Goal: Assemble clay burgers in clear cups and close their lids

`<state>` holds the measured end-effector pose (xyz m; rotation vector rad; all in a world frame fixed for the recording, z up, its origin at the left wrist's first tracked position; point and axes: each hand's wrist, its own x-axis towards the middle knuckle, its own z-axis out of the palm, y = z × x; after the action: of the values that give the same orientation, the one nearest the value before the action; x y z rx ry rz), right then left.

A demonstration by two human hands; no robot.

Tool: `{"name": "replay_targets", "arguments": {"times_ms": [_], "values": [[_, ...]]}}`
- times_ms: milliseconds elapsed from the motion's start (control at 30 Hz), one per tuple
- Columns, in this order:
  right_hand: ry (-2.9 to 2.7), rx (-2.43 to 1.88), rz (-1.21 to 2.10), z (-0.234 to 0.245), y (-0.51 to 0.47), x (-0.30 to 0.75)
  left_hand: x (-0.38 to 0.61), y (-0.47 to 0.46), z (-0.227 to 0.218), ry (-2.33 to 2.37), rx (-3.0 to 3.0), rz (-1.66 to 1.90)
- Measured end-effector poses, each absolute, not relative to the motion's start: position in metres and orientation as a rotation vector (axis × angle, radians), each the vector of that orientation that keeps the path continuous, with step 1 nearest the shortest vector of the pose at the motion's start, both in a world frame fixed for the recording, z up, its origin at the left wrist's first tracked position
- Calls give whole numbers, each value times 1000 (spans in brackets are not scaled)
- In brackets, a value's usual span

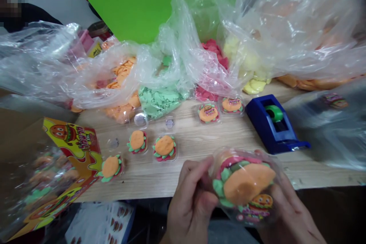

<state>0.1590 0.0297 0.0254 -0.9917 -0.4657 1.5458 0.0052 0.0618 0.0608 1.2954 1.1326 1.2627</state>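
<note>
Close to the camera, a clear plastic clamshell pack (243, 183) holds a burger-shaped piece with an orange bun, green frill and red layer. A printed burger sticker (260, 204) shows on its lower side. My left hand (191, 198) grips the pack's left edge, thumb in front. Around its right side curls my right hand (294, 209), its fingertips partly hidden behind the plastic. To the left on the table lie open clamshells with a burger (164, 148), a second burger (137, 142) and a third burger (111, 167). Two closed, stickered packs (208, 113) lie farther back.
A blue tape dispenser (271, 122) with green tape stands at the right. Plastic bags of orange, green (160, 99), red and yellow pieces line the back, before a green panel (154, 4). A printed display box (71, 148) with packs stands left; sticker sheets (100, 223) lie below the table edge.
</note>
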Motion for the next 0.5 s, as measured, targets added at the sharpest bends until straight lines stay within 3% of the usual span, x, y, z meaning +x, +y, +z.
{"name": "replay_targets", "arguments": {"times_ms": [500], "values": [[-367, -1007, 1526, 46, 35, 153, 3, 59, 62, 1146, 1373, 1181]]}}
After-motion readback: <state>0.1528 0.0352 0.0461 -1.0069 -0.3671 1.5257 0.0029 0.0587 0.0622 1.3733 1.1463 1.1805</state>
